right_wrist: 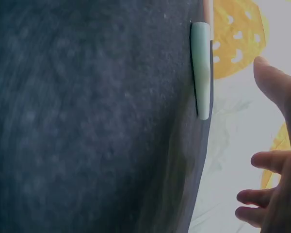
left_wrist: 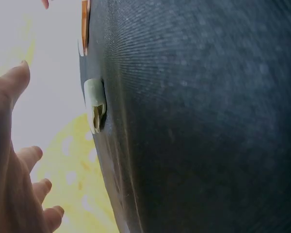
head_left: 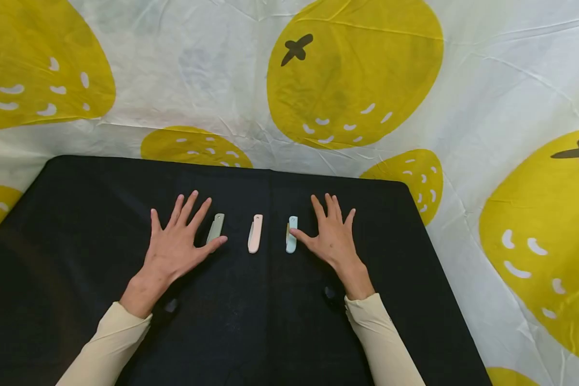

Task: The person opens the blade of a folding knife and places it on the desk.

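Observation:
Three folded pocket knives lie in a row on the black cloth: a grey-green knife [head_left: 215, 226] at left, a pink knife [head_left: 255, 234] in the middle and a light blue knife [head_left: 292, 237] at right. My left hand [head_left: 173, 244] is spread wide, its thumb overlapping the lower end of the grey-green knife in the head view. Both wrist views show the hands raised off the cloth. With fingers extended, my right hand [head_left: 334, 236] hovers beside the light blue knife [right_wrist: 201, 70], the thumb tip over it in the head view. Neither hand holds anything.
The black cloth [head_left: 231, 327] covers a table whose far edge runs behind the knives. Beyond it hangs a white curtain [head_left: 207, 69] printed with large yellow fruit shapes. Cream sleeves [head_left: 108, 343] cover both forearms.

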Action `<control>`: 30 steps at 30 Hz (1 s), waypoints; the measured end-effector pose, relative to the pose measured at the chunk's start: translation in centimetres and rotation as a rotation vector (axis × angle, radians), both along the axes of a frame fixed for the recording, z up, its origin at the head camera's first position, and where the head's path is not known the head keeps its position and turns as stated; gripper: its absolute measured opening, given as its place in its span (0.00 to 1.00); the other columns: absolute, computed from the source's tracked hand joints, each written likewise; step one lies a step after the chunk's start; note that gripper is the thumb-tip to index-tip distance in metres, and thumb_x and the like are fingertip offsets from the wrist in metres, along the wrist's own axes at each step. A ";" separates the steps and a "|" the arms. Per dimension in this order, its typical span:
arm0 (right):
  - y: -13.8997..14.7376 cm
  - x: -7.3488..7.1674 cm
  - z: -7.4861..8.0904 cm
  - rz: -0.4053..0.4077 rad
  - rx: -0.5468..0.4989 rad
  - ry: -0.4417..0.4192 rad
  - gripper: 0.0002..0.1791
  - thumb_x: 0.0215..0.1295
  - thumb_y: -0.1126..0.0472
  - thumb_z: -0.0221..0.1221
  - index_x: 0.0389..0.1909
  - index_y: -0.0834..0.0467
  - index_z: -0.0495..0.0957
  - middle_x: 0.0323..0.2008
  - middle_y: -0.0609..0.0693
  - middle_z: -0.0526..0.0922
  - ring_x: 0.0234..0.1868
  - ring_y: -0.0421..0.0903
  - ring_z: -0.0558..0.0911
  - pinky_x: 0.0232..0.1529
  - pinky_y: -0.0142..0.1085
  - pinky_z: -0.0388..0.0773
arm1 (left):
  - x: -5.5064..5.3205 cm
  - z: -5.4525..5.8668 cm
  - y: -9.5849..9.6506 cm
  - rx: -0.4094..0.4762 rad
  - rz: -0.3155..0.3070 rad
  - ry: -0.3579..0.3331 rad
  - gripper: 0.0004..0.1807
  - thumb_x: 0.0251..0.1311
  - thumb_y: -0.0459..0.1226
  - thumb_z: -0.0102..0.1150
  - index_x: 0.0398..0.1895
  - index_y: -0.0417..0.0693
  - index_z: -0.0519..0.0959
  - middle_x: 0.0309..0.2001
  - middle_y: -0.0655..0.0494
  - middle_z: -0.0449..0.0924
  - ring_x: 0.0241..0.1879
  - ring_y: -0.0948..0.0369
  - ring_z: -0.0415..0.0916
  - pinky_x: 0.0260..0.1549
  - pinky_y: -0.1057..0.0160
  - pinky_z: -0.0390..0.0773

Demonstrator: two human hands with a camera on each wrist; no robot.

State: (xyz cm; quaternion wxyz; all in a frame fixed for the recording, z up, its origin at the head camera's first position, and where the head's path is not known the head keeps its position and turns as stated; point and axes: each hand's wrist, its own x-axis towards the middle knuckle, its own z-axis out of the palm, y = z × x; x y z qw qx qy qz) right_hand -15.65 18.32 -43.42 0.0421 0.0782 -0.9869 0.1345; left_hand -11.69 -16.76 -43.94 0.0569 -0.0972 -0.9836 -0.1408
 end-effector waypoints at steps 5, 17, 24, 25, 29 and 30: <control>-0.6 -0.1 0.3 0.022 -0.048 0.009 0.53 0.63 0.29 0.64 0.81 0.53 0.60 0.82 0.61 0.56 0.84 0.61 0.53 0.78 0.73 0.42 | 0.0 0.1 0.0 0.013 0.001 -0.034 0.51 0.65 0.72 0.51 0.85 0.64 0.48 0.87 0.52 0.42 0.85 0.43 0.43 0.73 0.21 0.40; -2.7 -0.5 1.1 0.099 -0.151 0.011 0.41 0.68 0.35 0.63 0.74 0.55 0.70 0.77 0.58 0.65 0.78 0.59 0.65 0.80 0.60 0.54 | 0.3 0.1 -0.2 0.072 0.013 -0.097 0.47 0.70 0.65 0.54 0.83 0.52 0.56 0.84 0.45 0.50 0.83 0.42 0.49 0.73 0.25 0.50; -3.7 -0.7 1.1 0.131 -0.154 0.022 0.38 0.70 0.37 0.63 0.72 0.56 0.72 0.75 0.58 0.67 0.76 0.58 0.67 0.78 0.57 0.60 | 1.0 -0.1 0.0 0.095 0.029 -0.056 0.42 0.71 0.58 0.58 0.79 0.45 0.62 0.81 0.40 0.57 0.79 0.42 0.57 0.71 0.29 0.60; -3.8 -0.7 1.1 0.137 -0.154 0.025 0.37 0.70 0.37 0.63 0.71 0.56 0.73 0.75 0.57 0.68 0.76 0.57 0.68 0.78 0.57 0.61 | 1.1 -0.1 0.0 0.099 0.031 -0.053 0.41 0.71 0.57 0.58 0.78 0.44 0.64 0.80 0.40 0.58 0.78 0.41 0.58 0.70 0.30 0.62; -4.5 -0.7 1.1 0.173 -0.163 0.032 0.35 0.70 0.39 0.63 0.69 0.55 0.75 0.72 0.56 0.71 0.74 0.57 0.69 0.76 0.56 0.64 | 1.5 -0.2 0.2 0.125 0.042 -0.045 0.37 0.71 0.55 0.60 0.74 0.41 0.69 0.76 0.36 0.64 0.74 0.39 0.63 0.67 0.32 0.66; -4.7 -0.7 1.1 0.182 -0.162 0.031 0.34 0.71 0.39 0.63 0.69 0.55 0.75 0.72 0.56 0.71 0.74 0.57 0.70 0.76 0.56 0.64 | 1.6 -0.3 0.3 0.132 0.046 -0.045 0.37 0.70 0.54 0.60 0.73 0.40 0.70 0.74 0.36 0.65 0.73 0.39 0.64 0.67 0.32 0.67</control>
